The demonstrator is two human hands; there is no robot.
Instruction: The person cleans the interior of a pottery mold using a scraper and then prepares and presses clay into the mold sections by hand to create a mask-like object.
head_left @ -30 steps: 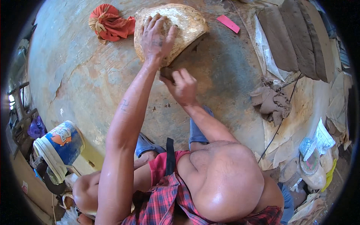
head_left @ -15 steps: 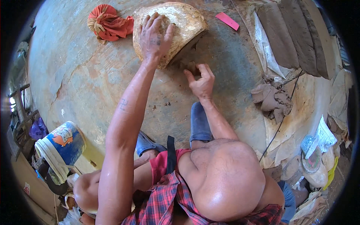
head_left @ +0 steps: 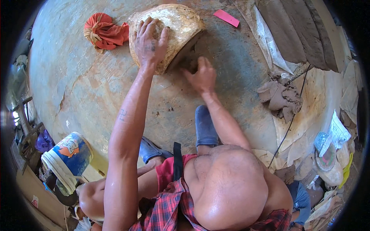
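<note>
A pale, mottled, rounded mould (head_left: 179,27) stands tilted on the floor, its hollow side turned to the right and lined with dark brown clay (head_left: 196,46). My left hand (head_left: 150,44) lies on top of it, open, with the fingers spread over the crust. At the lower right rim of the hollow is my right hand (head_left: 202,77), blurred by motion. Its thumb points toward the clay and its fingers reach up along it. Whether a bit of clay is between them is not clear.
Left of the mould lies a bundled red-orange cloth (head_left: 106,31). A pink strip (head_left: 226,18) rests to its right. Beyond are dark clay slabs (head_left: 287,30) and a torn clay heap (head_left: 283,98). A blue-and-white bucket (head_left: 71,156) stands at lower left.
My right hand has shifted left and slightly down, closer to the mould's rim, and its fingers have straightened. The left hand keeps its place on the mould. The whole view has shifted slightly.
</note>
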